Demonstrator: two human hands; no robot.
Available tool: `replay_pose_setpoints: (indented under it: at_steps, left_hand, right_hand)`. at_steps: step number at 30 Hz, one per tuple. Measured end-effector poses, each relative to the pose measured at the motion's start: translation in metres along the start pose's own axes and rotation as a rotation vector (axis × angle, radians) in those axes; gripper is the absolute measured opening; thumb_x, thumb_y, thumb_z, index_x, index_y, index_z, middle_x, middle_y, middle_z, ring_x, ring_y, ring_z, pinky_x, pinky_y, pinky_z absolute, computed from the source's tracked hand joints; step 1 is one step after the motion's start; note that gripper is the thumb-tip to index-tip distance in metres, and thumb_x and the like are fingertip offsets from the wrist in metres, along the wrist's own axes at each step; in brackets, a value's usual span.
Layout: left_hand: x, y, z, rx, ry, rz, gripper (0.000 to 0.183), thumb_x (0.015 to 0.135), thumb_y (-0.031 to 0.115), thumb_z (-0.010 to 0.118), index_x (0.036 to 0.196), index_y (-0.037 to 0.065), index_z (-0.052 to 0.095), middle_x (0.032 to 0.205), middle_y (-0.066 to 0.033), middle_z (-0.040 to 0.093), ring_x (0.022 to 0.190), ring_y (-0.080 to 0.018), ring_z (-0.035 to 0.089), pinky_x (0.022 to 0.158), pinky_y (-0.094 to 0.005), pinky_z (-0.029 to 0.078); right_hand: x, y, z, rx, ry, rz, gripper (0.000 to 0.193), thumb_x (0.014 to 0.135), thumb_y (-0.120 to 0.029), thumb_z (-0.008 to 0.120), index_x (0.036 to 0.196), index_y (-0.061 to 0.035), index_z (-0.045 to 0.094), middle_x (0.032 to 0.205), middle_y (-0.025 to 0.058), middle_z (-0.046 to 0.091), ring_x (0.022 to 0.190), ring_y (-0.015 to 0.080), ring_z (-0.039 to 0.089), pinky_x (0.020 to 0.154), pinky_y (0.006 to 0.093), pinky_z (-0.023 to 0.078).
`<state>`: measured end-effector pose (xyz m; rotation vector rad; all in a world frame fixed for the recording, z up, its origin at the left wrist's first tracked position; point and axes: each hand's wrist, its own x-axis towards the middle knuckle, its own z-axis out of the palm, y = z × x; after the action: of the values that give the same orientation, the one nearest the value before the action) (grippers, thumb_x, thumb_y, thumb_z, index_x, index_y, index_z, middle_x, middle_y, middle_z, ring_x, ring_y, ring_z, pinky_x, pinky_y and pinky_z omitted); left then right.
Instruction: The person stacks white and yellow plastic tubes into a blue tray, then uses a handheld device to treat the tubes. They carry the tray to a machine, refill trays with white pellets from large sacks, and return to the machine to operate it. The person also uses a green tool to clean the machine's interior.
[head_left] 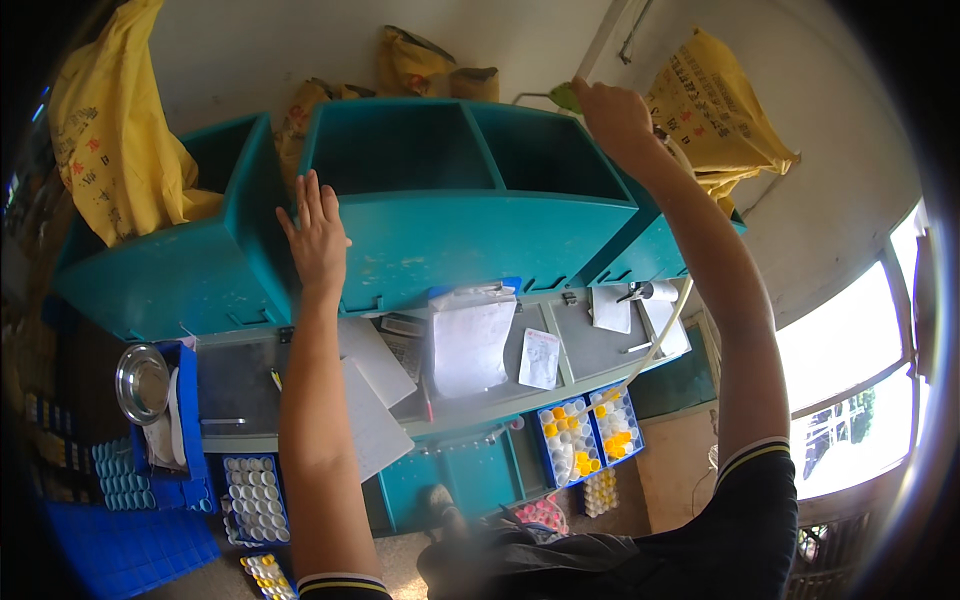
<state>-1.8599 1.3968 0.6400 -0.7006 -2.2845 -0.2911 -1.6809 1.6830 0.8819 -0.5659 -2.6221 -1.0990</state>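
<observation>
My left hand (318, 235) lies against the front left corner of a large teal cabinet-like box (480, 235), its fingers stretched out and holding nothing. My right hand (615, 120) is raised at the box's far right corner with the fingers bent closed. A small green piece (565, 97) with a thin bent wire shows beside its fingertips. What lies inside that grip is hidden. Two dark open compartments face up between my hands. Below the box, a clipboard with white paper (470, 345) leans on the grey desk (235, 380).
Yellow printed sacks (120, 130) stand at the left, with another yellow sack (715, 110) at the right wall. Blue trays of white and orange cups (570, 440) sit at the desk's front. A metal bowl (142, 383) rests at the left. A pale stick (650, 355) slants beside my right arm.
</observation>
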Motion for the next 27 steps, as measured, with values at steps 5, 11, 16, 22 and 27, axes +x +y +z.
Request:
replay_pose_setpoints:
  at_steps: [5,11,16,22,27]
  left_hand:
    - [0.0,-0.002,0.002,-0.034,0.011,0.02,0.08,0.064,0.024,0.087,0.131,0.008,0.047,0.154,-0.0123,0.03,0.145,-0.0265,0.023,0.112,-0.0616,0.025]
    - [-0.006,-0.001,-0.004,0.002,0.022,0.042,0.09,0.067,0.027,0.085,0.142,0.01,0.038,0.156,-0.0114,0.026,0.145,-0.0279,0.024,0.112,-0.0613,0.024]
    - [-0.152,0.018,0.019,-0.291,0.207,0.132,0.082,0.081,0.017,0.075,0.148,0.01,0.029,0.152,-0.0133,0.033,0.139,-0.0312,0.034,0.111,-0.0503,0.031]
    - [-0.559,0.034,0.016,-0.744,-0.61,0.187,0.04,0.089,0.012,0.063,0.127,0.005,0.052,0.106,-0.0157,0.063,0.095,-0.0314,0.063,0.081,-0.0408,0.051]
    - [-0.816,0.027,0.039,-0.707,-1.009,-0.701,0.017,0.093,0.017,0.06,0.101,0.003,0.063,0.087,-0.0149,0.068,0.079,-0.03,0.067,0.065,-0.0332,0.051]
  right_hand:
    - [-0.026,0.06,0.037,0.007,-0.517,-0.17,0.054,0.077,-0.007,0.071,0.129,-0.012,0.057,0.108,0.0179,0.067,0.09,0.0324,0.069,0.074,0.0403,0.057]
    - [-0.062,0.059,0.088,0.045,-0.294,0.102,0.055,0.08,-0.005,0.063,0.134,-0.0119,0.052,0.103,0.0199,0.067,0.089,0.0329,0.069,0.074,0.0423,0.056]
    - [-0.085,0.056,0.139,0.012,0.172,0.223,0.05,0.091,-0.017,0.054,0.139,-0.0121,0.044,0.099,0.0212,0.067,0.085,0.0332,0.069,0.068,0.0474,0.055]
    - [-0.195,0.029,0.141,0.189,0.171,0.265,0.055,0.092,-0.045,0.058,0.137,-0.0172,0.042,0.101,0.0212,0.068,0.086,0.0394,0.068,0.069,0.0484,0.055]
    - [-0.411,-0.099,0.147,0.771,-0.001,-0.063,0.067,0.083,-0.024,0.072,0.139,-0.0042,0.04,0.094,0.0144,0.063,0.075,0.0192,0.063,0.065,0.0309,0.054]
